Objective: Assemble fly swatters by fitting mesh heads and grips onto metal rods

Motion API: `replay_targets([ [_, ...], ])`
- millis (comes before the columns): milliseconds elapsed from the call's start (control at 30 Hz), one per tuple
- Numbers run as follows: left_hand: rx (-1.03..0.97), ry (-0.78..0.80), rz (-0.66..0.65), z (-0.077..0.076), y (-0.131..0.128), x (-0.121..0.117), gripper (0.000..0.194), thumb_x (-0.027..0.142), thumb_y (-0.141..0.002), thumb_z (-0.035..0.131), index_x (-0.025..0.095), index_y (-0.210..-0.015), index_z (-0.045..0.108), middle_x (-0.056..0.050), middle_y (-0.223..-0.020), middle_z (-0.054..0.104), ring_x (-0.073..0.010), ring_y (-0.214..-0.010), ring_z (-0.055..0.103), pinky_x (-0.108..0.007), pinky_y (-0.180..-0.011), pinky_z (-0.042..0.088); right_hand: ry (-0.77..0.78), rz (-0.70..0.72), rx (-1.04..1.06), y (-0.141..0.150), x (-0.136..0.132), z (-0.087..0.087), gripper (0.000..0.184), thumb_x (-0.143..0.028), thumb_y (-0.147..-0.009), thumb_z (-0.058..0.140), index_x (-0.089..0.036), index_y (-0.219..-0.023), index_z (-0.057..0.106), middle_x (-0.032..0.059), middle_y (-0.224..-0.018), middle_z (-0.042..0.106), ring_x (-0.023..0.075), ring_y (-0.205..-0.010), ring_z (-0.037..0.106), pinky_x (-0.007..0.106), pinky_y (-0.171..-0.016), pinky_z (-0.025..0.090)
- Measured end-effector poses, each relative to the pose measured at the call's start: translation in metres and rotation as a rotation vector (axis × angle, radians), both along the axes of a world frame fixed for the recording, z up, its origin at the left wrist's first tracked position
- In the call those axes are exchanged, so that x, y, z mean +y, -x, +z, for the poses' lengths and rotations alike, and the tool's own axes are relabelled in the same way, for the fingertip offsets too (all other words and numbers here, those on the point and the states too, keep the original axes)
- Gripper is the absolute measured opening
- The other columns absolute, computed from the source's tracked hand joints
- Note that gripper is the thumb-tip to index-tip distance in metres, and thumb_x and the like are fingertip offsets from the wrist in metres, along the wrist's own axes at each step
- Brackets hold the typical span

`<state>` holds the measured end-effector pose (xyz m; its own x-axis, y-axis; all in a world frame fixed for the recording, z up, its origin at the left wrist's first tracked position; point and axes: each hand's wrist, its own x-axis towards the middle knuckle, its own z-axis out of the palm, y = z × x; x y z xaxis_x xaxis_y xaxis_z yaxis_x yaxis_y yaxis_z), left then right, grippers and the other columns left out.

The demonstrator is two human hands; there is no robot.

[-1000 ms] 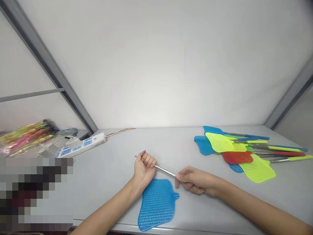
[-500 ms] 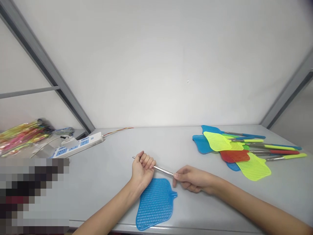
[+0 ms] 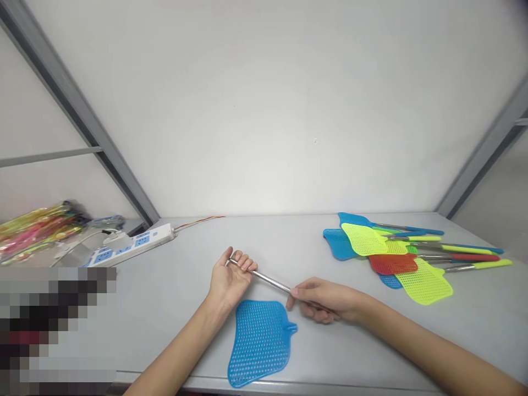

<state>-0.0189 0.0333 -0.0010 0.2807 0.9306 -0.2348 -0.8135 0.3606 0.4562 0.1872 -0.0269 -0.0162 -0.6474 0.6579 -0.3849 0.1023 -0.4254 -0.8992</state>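
A thin silver metal rod (image 3: 271,281) slants between my two hands, above the table. My left hand (image 3: 231,279) is turned palm up, its fingers curled over the rod's far left end, with the thumb raised away from it. Further along, my right hand (image 3: 324,300) pinches the rod between thumb and fingers; the rod's lower end runs into this hand and is partly hidden. Below the rod, a blue perforated fly swatter head (image 3: 259,342) lies flat at the table's front edge, its short socket pointing right. Neither hand touches it.
On the right lies a pile of fly swatters with blue, yellow (image 3: 427,283) and red (image 3: 394,263) heads, their handles pointing right. A white power strip (image 3: 134,246) and bagged colourful items (image 3: 37,231) are at the left. Behind the grey table (image 3: 165,324) stands a white wall.
My left hand has shifted slightly left and its thumb has lifted off the rod. The rod's end, which stuck out past that hand, now lies in the palm. More rod shows between the hands.
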Motion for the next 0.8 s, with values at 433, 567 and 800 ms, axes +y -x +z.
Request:
replay_targets([
  [433,-0.019,0.036,0.196,0.001,0.032,0.019,0.026,0.017,-0.077,0.034,0.018,-0.052,0.025,0.006,-0.043,0.019,-0.0076,-0.034,0.021,-0.021,-0.036,0.024,0.024,-0.029,-0.041,-0.004,0.001,-0.001,0.035,-0.05,-0.074,0.042,-0.016,-0.068,0.045,-0.0091,-0.045,0.021,0.0016,-0.035,0.013,0.015,-0.029,0.007],
  [567,-0.071,0.003,0.151,0.0,0.033,0.016,0.028,0.016,-0.077,0.032,0.018,-0.051,0.022,0.006,-0.042,0.017,-0.0078,-0.033,0.02,-0.021,-0.034,0.022,0.04,-0.029,-0.035,0.008,-0.011,-0.005,0.036,-0.053,-0.074,0.04,-0.017,-0.067,0.041,-0.0094,-0.044,0.021,0.0018,-0.035,0.013,0.013,-0.029,0.008],
  [800,-0.085,0.031,0.23,-0.008,0.028,0.015,0.032,0.012,-0.077,0.032,0.018,-0.049,0.017,0.007,-0.041,0.01,-0.0069,-0.03,0.014,-0.02,-0.03,0.015,0.112,-0.13,0.044,0.024,-0.03,-0.009,0.033,-0.05,-0.077,0.038,-0.019,-0.068,0.038,-0.0099,-0.042,0.021,0.0019,-0.032,0.013,0.012,-0.027,0.009],
])
